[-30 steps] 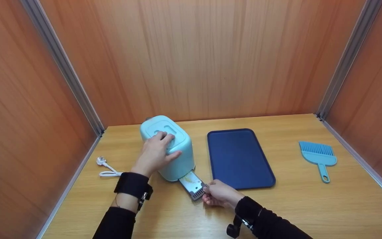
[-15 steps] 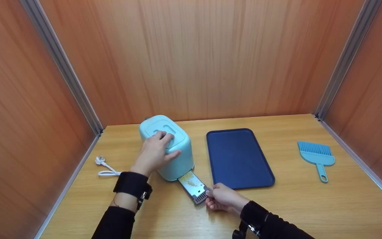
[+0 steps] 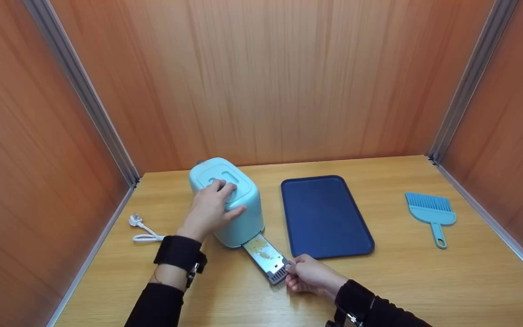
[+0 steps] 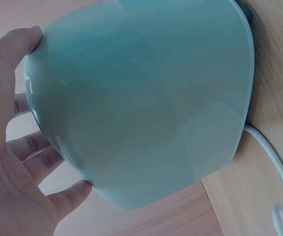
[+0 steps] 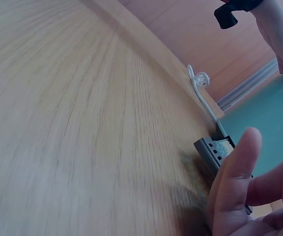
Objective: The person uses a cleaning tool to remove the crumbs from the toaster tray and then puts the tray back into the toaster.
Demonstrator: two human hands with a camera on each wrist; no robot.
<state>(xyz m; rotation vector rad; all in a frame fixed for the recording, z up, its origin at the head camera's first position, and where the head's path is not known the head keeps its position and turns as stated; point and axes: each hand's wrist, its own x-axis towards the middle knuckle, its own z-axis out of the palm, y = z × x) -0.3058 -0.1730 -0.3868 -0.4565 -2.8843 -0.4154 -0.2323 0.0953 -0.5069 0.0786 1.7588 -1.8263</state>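
A mint-green toaster [image 3: 243, 222] stands left of the middle of the table. Across its top lies my left hand [image 3: 209, 206], fingers spread and thumb toward the near end; the left wrist view shows the fingertips [image 4: 77, 191] touching the rounded edge of the toaster. A metal crumb tray [image 3: 266, 256] with a grey slotted end sticks out from the toaster's base, scattered with yellowish crumbs [image 3: 258, 247]. At its outer corner my right hand [image 3: 311, 274] pinches the grey end between thumb and fingers. The tray's inner part is hidden inside the toaster.
A dark blue tray [image 3: 327, 218] lies flat to the right of the toaster. Farther right is a light blue hand brush [image 3: 433, 215]. The toaster's white cord and plug [image 3: 136, 221] lie at the left. Wooden panels [image 3: 307, 81] enclose the table [image 3: 425, 281].
My right hand has drawn the crumb tray farther out, toward me and slightly right, so more crumbs show. The left hand stays on the toaster.
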